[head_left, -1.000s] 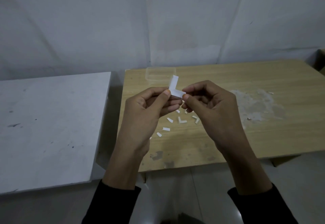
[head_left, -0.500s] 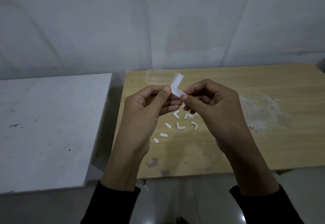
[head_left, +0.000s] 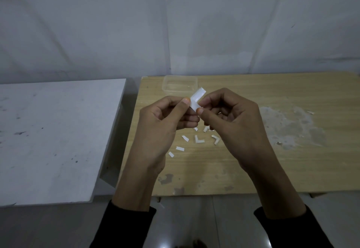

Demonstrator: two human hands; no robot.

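Note:
A small white L-shaped piece (head_left: 197, 98) is held in the air above the wooden table (head_left: 272, 162). My left hand (head_left: 165, 125) pinches its bend between thumb and fingers. My right hand (head_left: 231, 123) pinches its lower leg from the right with thumb and forefinger. The upper leg of the piece points up and to the right, free of both hands. Under my hands several small white pieces (head_left: 198, 139) lie scattered on the wood, some straight and some L-shaped.
A clear plastic container (head_left: 180, 84) stands near the table's far left corner, just behind my hands. A pale scuffed patch (head_left: 288, 127) marks the wood at right. A white table (head_left: 54, 140) stands to the left across a narrow gap. A grey wall is behind.
The free leg of the white piece has turned from pointing nearly straight up to pointing up and right. Both hands keep their hold in about the same place.

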